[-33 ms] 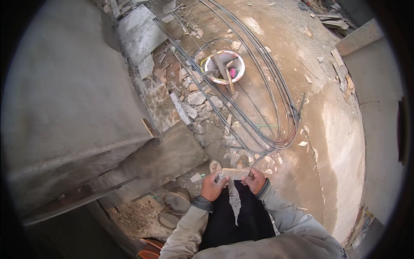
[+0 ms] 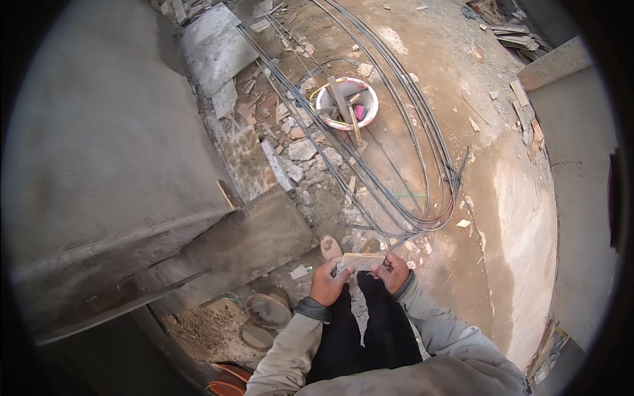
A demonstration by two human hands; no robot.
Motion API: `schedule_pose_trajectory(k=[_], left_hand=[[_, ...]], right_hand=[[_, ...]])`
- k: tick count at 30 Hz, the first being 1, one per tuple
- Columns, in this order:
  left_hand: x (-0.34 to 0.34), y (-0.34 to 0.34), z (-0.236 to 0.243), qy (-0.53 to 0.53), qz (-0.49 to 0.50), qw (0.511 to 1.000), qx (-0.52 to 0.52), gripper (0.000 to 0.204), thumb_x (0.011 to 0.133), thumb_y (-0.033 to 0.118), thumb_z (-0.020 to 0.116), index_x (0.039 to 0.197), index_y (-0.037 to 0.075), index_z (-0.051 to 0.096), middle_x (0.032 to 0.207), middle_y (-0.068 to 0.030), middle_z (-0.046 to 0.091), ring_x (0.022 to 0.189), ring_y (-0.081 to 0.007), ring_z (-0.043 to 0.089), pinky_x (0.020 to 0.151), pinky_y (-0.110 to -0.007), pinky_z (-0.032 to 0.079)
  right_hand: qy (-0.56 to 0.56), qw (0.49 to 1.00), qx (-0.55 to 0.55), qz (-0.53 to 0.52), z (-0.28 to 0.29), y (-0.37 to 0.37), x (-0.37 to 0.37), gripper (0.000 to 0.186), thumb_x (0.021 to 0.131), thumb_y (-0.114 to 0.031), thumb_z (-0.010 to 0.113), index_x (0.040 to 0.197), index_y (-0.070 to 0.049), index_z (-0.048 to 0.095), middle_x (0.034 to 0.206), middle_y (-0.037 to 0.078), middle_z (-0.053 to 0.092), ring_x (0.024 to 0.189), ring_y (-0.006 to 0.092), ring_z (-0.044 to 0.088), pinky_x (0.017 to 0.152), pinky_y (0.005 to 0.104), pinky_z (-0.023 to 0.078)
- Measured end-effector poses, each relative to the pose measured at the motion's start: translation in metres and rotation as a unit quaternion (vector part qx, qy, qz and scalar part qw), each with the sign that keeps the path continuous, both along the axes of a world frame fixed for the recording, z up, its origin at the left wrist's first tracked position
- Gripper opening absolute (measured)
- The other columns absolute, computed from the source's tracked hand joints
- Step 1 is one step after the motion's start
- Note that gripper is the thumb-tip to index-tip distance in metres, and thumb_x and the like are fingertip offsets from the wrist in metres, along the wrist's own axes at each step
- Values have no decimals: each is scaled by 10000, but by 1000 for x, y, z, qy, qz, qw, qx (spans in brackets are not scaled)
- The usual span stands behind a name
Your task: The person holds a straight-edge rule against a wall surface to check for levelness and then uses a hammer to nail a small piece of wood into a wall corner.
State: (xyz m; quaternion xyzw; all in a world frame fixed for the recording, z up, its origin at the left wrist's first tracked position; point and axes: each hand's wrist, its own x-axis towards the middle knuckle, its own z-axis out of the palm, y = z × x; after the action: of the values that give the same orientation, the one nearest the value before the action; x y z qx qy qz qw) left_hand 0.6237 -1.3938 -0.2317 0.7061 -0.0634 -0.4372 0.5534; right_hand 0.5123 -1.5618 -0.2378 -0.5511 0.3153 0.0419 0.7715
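My left hand [image 2: 327, 284] and my right hand [image 2: 394, 273] grip a small, pale rectangular piece of board [image 2: 360, 260] by its two ends, fingers closed on it, above my dark-trousered legs. The piece looks flat and dusty, with a light brown edge; its exact material is unclear. Below it, my dusty feet [image 2: 330, 245] show on the rubble-strewn ground.
Ahead stands a white bucket [image 2: 347, 120] holding wood pieces and a pink item, among long looped grey cables [image 2: 432, 165] and broken concrete [image 2: 302, 150]. A concrete block [image 2: 112, 158] rises at left, a wall [image 2: 574, 211] at right. Round metal pieces [image 2: 267, 307] lie lower left.
The piece in my hands is tilted slightly differently, its upper edge a little higher. Both hands still grip it. The surroundings sit marginally farther right in the view.
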Motion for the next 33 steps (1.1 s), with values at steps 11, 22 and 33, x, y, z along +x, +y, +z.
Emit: schedule_pose_trajectory(k=[11,22,33], left_hand=[[129,-56,-51,-47,57,989,125,275,814,245,694,922,-5,655,753,-84,658,691,-141,607,662,-290,478],[183,-41,-111,108,119,977,139,263,817,242,689,779,-16,653,627,-46,619,568,-81,570,529,-240,446],[209,-146,-172,141,270,933,191,301,837,264,660,747,-23,654,579,-4,565,491,-83,504,463,-259,410]], right_hand=[[54,982,-10,182,-75,-80,143,174,871,-117,610,992,2,572,773,11,600,658,52,535,591,222,446],[141,928,185,290,-149,-62,234,245,864,-158,640,1039,-37,519,820,15,624,724,66,570,600,237,467],[121,860,-136,477,-225,-155,289,478,735,-465,715,812,-13,578,650,125,609,600,236,613,575,350,480]])
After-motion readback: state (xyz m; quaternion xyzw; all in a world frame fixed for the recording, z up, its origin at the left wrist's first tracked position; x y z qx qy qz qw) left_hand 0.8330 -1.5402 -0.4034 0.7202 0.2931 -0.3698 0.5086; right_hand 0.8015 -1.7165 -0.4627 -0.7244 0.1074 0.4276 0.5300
